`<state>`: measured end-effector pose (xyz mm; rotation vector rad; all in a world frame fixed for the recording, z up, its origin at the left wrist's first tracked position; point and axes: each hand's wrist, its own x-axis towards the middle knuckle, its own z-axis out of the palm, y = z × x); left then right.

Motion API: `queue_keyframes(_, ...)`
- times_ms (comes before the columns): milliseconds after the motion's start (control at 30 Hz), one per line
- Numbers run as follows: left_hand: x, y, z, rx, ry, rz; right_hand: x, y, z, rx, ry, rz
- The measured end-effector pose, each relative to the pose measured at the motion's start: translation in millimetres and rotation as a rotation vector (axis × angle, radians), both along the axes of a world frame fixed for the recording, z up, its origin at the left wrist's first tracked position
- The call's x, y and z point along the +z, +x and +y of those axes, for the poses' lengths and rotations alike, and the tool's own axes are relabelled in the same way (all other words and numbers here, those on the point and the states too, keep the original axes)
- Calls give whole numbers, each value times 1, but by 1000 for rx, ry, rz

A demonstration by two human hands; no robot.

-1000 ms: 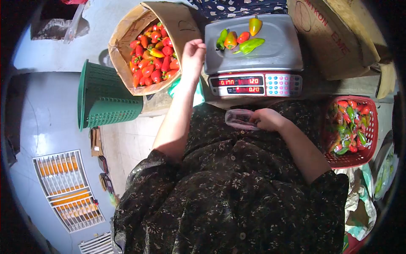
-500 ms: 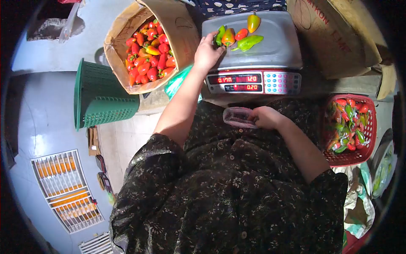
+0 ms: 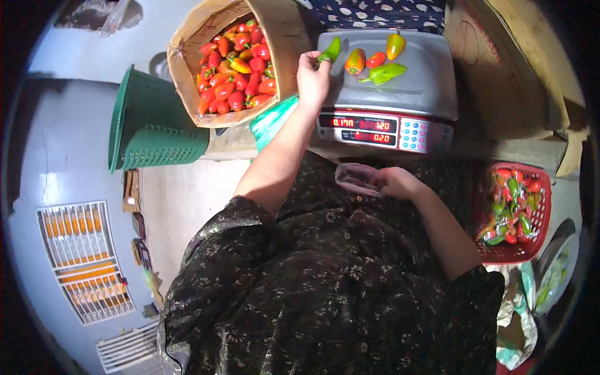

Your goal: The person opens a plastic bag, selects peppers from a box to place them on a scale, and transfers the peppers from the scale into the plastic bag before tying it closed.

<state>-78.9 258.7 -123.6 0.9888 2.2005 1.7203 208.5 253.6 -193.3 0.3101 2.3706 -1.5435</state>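
My left hand (image 3: 314,76) pinches a green pepper (image 3: 330,50) by its lower end, at the left edge of the scale's metal pan (image 3: 412,94). Still on the pan are an orange-green pepper (image 3: 355,61), a small red pepper (image 3: 375,60), a yellow pepper (image 3: 395,46) and a light green pepper (image 3: 384,74). Red digits glow on the scale's display (image 3: 362,127). In front of my torso, my right hand (image 3: 400,183) grips the edge of a clear plastic bag (image 3: 357,179), whose mouth gapes to the left.
A cardboard box (image 3: 289,56) of red and orange peppers stands left of the scale, beside a green basket (image 3: 159,140). At right, a red basket (image 3: 539,234) holds bagged peppers. Another cardboard box (image 3: 500,69) stands behind it. Green plastic (image 3: 275,122) lies under my left forearm.
My left hand has closed on the green pepper and drawn it up and away from the other peppers. The right hand keeps its hold on the bag. The view has shifted slightly.
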Motion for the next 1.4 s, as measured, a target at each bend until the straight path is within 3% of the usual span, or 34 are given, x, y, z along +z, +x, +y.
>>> queue_keyframes(33,12,10,-2,17,-4,13,0,1,0,0,11,7)
queue_keyframes(67,21,21,-2,-17,113,-190,1,1,0,3,24,16)
queue_keyframes(100,24,25,-3,-54,133,-149,2,0,1,14,39,30)
queue_keyframes(133,5,14,-1,-68,155,60,0,0,1,8,21,42)
queue_keyframes(167,11,21,-4,-159,153,53,-5,2,1,6,2,55)
queue_keyframes(233,51,46,-23,-366,-5,-111,-22,2,0,11,-25,86)
queue_keyframes(333,64,51,-42,-581,2,-324,-36,2,3,19,-72,111)
queue_keyframes(500,111,30,-82,-389,192,-399,-11,3,1,-64,-237,18)
queue_keyframes(600,139,20,-98,-186,347,-452,9,1,-1,-19,-138,48)
queue_keyframes(667,137,5,-106,-169,426,-439,5,2,-1,-44,-153,11)
queue_keyframes(800,128,18,-105,-114,317,-433,-8,4,3,-6,-151,35)
queue_keyframes(867,107,22,-97,-216,274,-518,-7,2,3,6,-92,1)
queue_keyframes(1067,54,36,-71,-169,187,-779,-26,7,3,-36,-170,44)
queue_keyframes(1400,23,20,-37,-64,24,-337,-8,5,0,-51,-44,61)
